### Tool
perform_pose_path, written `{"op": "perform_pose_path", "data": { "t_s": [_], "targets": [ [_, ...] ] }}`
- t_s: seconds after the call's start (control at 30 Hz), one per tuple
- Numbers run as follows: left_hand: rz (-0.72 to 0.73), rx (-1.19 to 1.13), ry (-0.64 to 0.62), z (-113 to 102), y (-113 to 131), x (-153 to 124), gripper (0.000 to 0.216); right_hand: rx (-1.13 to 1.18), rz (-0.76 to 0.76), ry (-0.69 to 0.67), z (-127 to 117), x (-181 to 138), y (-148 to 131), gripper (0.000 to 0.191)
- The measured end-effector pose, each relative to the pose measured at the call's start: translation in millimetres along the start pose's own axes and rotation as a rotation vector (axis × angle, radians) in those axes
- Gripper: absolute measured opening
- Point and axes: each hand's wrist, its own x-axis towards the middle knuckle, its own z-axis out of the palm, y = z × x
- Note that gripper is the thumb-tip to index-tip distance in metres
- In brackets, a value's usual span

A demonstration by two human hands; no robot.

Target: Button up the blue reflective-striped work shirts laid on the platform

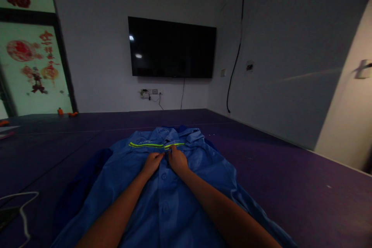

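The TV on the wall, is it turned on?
No, the TV screen is dark all over, showing only two small light reflections, while both hands rest on the blue shirt.

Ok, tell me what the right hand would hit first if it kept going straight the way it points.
Probably the yellow reflective stripe just beyond the right hand on the blue work shirt, then the collar.

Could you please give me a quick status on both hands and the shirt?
Left hand and right hand together on blue shirt placket, below yellow stripe. Shirt flat on purple surface. Nothing in the way.
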Motion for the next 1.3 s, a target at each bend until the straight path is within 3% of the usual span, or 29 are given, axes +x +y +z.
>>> {"op": "perform_pose_path", "data": {
  "t_s": [0.4, 0.7, 0.83, 1.03, 1.3],
  "targets": [
    [-0.015, -0.008, -0.001, -0.5, -0.3, 1.0, 0.044, 0.002, -0.002, 0.025, -1.5, -0.2, 1.3, 0.03],
    [-0.079, -0.088, -0.038, -6.7, 14.4, -24.9, 0.052, 0.121, -0.09, 0.139, -14.6, -26.0, 1.4, 0.03],
    [-0.087, -0.132, -0.058, -13.0, 18.1, -40.7, 0.051, 0.162, -0.212, 0.09, -17.4, -48.7, 0.6, 0.028],
    [-0.088, -0.203, -0.145, -20.0, 24.4, -61.1, 0.044, 0.119, -0.398, -0.11, -25.7, -77.5, 0.4, 0.021],
    [-0.092, -0.098, -0.133, -21.9, 29.7, -79.2, 0.037, 0.18, -0.249, -0.15, -25.6, -77.0, 2.3, 0.02]
  ]
}}
